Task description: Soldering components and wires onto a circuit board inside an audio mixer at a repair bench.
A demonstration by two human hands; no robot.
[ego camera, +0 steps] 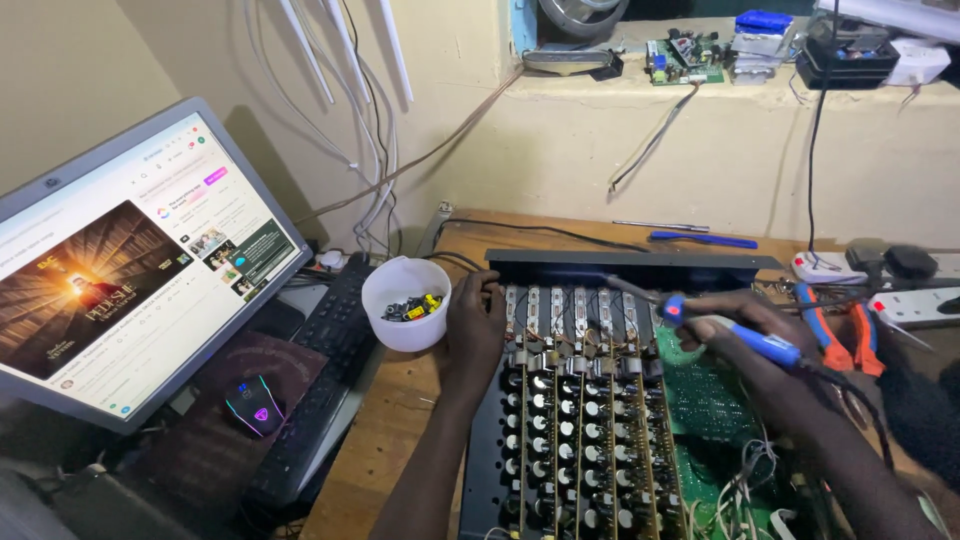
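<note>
An open black audio mixer chassis [520, 450] lies on the wooden bench, showing rows of circuit strips [575, 400] and a green board [705, 395]. My left hand [475, 325] rests on the chassis's upper left corner, fingers curled over its edge. My right hand [765, 335] grips a blue-handled soldering iron [745, 338], its metal tip reaching left toward the top of the strips. Loose white wires [745, 490] trail from the green board near my right wrist.
A white tub of small parts [405, 303] stands left of the mixer. Further left are a keyboard [320, 390], a lit mouse [252, 405] and a monitor [130, 260]. Orange-handled pliers [835, 335], a power strip [915, 305] and a blue pen [705, 239] lie to the right.
</note>
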